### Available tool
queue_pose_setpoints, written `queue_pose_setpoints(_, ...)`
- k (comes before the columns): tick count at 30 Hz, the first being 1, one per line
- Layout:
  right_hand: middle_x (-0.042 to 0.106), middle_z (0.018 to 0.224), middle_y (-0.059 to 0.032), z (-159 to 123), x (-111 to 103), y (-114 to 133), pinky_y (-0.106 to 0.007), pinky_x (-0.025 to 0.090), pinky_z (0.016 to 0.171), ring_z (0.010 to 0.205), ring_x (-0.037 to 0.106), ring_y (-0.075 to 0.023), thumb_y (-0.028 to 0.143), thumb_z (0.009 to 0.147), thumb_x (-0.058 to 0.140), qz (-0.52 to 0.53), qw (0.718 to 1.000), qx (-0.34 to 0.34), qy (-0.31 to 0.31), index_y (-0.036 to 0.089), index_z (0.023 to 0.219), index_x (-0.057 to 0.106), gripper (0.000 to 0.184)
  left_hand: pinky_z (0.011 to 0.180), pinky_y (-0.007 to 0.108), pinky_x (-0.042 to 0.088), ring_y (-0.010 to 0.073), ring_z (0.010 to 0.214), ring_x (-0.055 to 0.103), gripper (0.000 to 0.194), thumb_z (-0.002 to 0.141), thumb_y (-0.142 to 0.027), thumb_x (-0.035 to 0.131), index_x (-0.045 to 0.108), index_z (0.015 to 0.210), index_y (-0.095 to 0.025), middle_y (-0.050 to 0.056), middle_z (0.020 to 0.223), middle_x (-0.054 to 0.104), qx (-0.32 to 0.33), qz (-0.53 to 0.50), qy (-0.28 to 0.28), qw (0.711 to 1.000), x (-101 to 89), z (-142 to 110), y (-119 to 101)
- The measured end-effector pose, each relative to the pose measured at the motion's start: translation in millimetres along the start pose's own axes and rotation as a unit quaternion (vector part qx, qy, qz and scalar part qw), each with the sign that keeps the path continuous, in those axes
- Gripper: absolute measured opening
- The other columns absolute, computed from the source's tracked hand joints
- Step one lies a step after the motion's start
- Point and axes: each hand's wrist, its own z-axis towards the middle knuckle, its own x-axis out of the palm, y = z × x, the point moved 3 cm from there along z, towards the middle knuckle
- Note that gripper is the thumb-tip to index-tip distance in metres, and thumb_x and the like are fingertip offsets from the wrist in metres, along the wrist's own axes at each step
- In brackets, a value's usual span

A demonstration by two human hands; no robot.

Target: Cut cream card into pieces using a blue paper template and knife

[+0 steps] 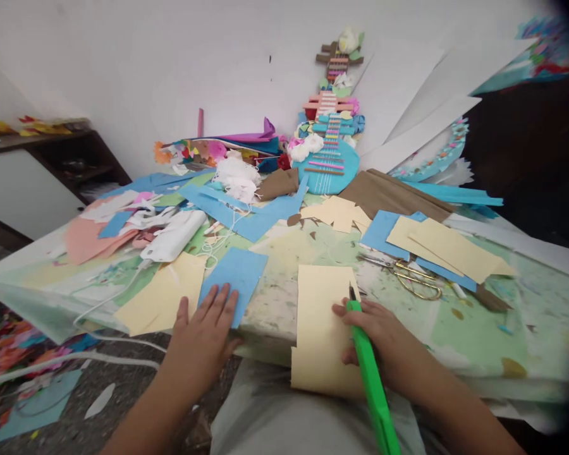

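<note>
My left hand (207, 338) lies with its fingers spread on a blue sheet of paper (239, 278) near the front edge of the table. A cream sheet (180, 287) lies beside it, partly under the blue one. My right hand (382, 335) is closed around a long green glue gun (372, 379), its dark narrow tip pointing away from me. Beneath the tip and my fingers is another cream sheet (317, 328), whose near end hangs over the table edge above my lap. Part of the grip is hidden by the gun's body.
Gold-handled scissors (417, 281) lie on the right beside stacked cream paper pieces (459, 246). A white power strip (175, 234) with a cable sits on the left. At the back, a blue guitar-shaped paper decoration (329, 167) leans on the wall. Paper scraps (33, 366) litter the floor.
</note>
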Motion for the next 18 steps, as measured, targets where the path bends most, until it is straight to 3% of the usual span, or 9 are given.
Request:
queue_pose_setpoints(2, 0.061, 0.111, -0.0083, -0.9, 1.4, -1.1, -0.046, 0.04, 0.09, 0.104, 0.056, -0.0227, 0.025, 0.071, 0.061, 0.003, 1.0, 0.018, -0.007, 0.024, 0.113, 0.041, 0.046, 0.095, 0.05, 0.024, 0.0266, 0.108, 0.051, 0.045, 0.073, -0.014, 0.04, 0.051, 0.117, -0.018, 0.01, 0.119, 0.057, 0.015, -0.001, 0.004, 1.0, -2.1, -8.1, 4.8)
queue_pose_setpoints(5, 0.061, 0.111, -0.0087, -0.6, 2.4, -1.2, -0.047, 0.04, 0.09, 0.103, 0.056, -0.023, 0.026, 0.071, 0.062, 0.006, 0.999, 0.039, -0.008, 0.024, 0.111, 0.044, 0.044, 0.088, 0.043, 0.031, 0.0211, 0.092, 0.059, 0.047, 0.068, -0.008, 0.041, 0.054, 0.11, -0.025, 0.002, 0.104, 0.065, 0.061, -0.023, -0.022, 0.998, -19.3, -9.5, -1.4)
queue_pose_setpoints(9, 0.061, 0.112, -0.0086, -0.1, 2.8, -0.7, -0.047, 0.04, 0.091, 0.106, 0.054, -0.0234, 0.028, 0.071, 0.063, 0.02, 0.998, 0.053, 0.0, 0.023, 0.111, 0.045, 0.044, 0.082, 0.042, 0.033, 0.0247, 0.095, 0.054, 0.046, 0.068, -0.016, 0.044, 0.052, 0.114, -0.019, 0.007, 0.11, 0.062, 0.071, -0.029, -0.155, 0.985, -56.5, 14.7, -30.8)
queue_pose_setpoints(10, 0.06, 0.112, -0.0084, -0.5, 2.3, -1.4, -0.047, 0.039, 0.092, 0.107, 0.054, -0.024, 0.029, 0.07, 0.063, 0.028, 0.998, 0.057, 0.005, 0.023, 0.111, 0.045, 0.045, 0.08, 0.043, 0.034, 0.0264, 0.093, 0.054, 0.044, 0.069, -0.017, 0.045, 0.053, 0.112, -0.015, 0.01, 0.108, 0.062, 0.05, -0.031, -0.165, 0.985, -62.0, 23.3, -41.4)
queue_pose_setpoints(11, 0.06, 0.112, -0.0081, -1.3, 1.1, -2.8, -0.047, 0.04, 0.091, 0.107, 0.054, -0.0245, 0.03, 0.07, 0.064, 0.043, 0.997, 0.065, 0.01, 0.024, 0.111, 0.045, 0.046, 0.078, 0.043, 0.035, 0.0274, 0.089, 0.054, 0.042, 0.071, -0.021, 0.046, 0.055, 0.111, -0.013, 0.011, 0.106, 0.062, 0.036, -0.036, -0.145, 0.988, -63.9, 31.8, -53.8)
queue_pose_setpoints(13, 0.061, 0.11, -0.0078, -3.6, -4.5, -8.5, -0.044, 0.044, 0.087, 0.104, 0.056, -0.0246, 0.035, 0.071, 0.063, 0.11, 0.989, 0.096, -0.004, 0.027, 0.11, 0.043, 0.045, 0.072, 0.042, 0.037, 0.026, 0.082, 0.055, 0.037, 0.074, -0.031, 0.049, 0.059, 0.107, -0.016, 0.011, 0.104, 0.063, 0.071, -0.063, -0.064, 0.993, -59.4, 45.4, -83.1)
queue_pose_setpoints(16, 0.065, 0.097, -0.0069, -6.5, -22.8, -22.7, -0.037, 0.051, 0.073, 0.089, 0.063, -0.0232, 0.046, 0.076, 0.053, 0.262, 0.939, 0.165, -0.153, 0.029, 0.107, 0.037, 0.039, 0.072, 0.041, 0.039, 0.0274, 0.088, 0.053, 0.055, 0.075, -0.053, 0.045, 0.058, 0.11, -0.013, 0.014, 0.11, 0.059, 0.105, -0.109, 0.052, 0.987, -44.0, 53.4, -118.1)
queue_pose_setpoints(18, 0.065, 0.091, -0.0049, -4.3, -33.0, -28.9, -0.037, 0.051, 0.074, 0.086, 0.064, -0.0229, 0.045, 0.077, 0.053, 0.275, 0.913, 0.195, -0.229, 0.028, 0.105, 0.035, 0.038, 0.075, 0.043, 0.039, 0.0303, 0.095, 0.051, 0.069, 0.074, -0.062, 0.039, 0.054, 0.116, -0.01, 0.019, 0.117, 0.054, 0.106, -0.124, 0.083, 0.983, -36.8, 53.0, -130.2)
